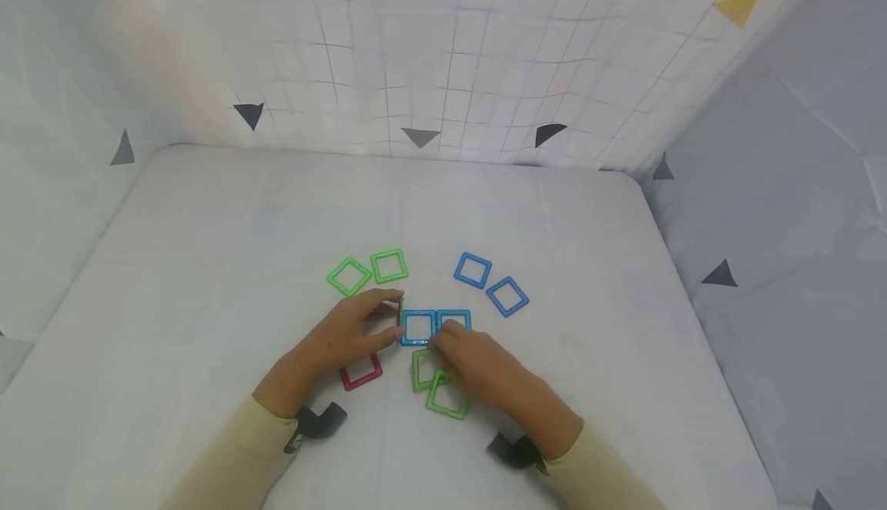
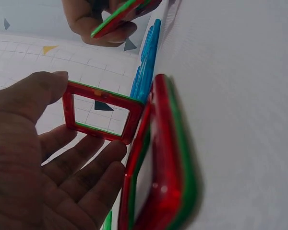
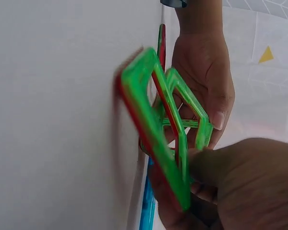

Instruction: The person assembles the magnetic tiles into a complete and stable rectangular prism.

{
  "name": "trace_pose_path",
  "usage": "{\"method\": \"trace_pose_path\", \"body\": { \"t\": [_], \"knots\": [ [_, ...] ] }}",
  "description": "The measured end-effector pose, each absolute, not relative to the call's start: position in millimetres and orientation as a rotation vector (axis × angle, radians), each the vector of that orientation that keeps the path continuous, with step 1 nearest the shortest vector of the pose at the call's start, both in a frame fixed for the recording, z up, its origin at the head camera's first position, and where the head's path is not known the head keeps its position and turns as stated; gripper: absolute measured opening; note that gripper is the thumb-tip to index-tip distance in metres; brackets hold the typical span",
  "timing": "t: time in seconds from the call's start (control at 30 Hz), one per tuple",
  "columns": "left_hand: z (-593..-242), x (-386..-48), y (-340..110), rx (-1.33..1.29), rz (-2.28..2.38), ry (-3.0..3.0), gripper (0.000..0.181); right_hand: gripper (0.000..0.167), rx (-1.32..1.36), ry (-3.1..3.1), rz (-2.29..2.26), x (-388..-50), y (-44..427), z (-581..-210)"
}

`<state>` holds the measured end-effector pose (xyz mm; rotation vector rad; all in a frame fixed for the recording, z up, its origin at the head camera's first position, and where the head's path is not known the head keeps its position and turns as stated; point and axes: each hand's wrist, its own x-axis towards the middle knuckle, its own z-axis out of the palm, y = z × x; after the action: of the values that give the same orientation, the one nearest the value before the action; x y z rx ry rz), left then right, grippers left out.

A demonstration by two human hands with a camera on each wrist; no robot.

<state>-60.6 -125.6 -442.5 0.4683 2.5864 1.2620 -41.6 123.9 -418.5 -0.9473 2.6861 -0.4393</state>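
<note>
My left hand pinches a square magnetic tile between thumb and fingertips. That tile stands upright, red on one face and green on the other, at the left end of two blue tiles lying side by side. My right hand pinches a green tile with a red underside, seen tilted in the right wrist view. In the head view two green tiles overlap by the right hand, whose fingers partly hide the right-hand blue tile. A red tile lies below the left hand.
Farther back on the white table lie two green tiles at the left and two blue tiles at the right. A white gridded sheet hangs behind the table, with grey side walls.
</note>
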Motion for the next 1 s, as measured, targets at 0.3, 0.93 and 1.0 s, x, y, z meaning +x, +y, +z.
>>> {"method": "trace_pose_path", "body": {
  "t": [0.3, 0.93, 1.0],
  "knots": [
    [-442.6, -61.7, -126.9, 0.513, 1.292, 2.571, 0.060, 0.020, -1.018, 2.849, -0.512, -42.4, 125.5, -422.7],
    [-443.1, -62.4, -126.9, 0.512, 1.265, 2.594, 0.060, 0.022, -1.106, 2.968, -0.524, -46.3, 124.8, -419.7],
    [-443.7, -62.7, -127.2, 0.515, 1.269, 2.592, 0.060, 0.022, -1.114, 2.974, -0.510, -46.7, 124.3, -419.0]
  ]
}}
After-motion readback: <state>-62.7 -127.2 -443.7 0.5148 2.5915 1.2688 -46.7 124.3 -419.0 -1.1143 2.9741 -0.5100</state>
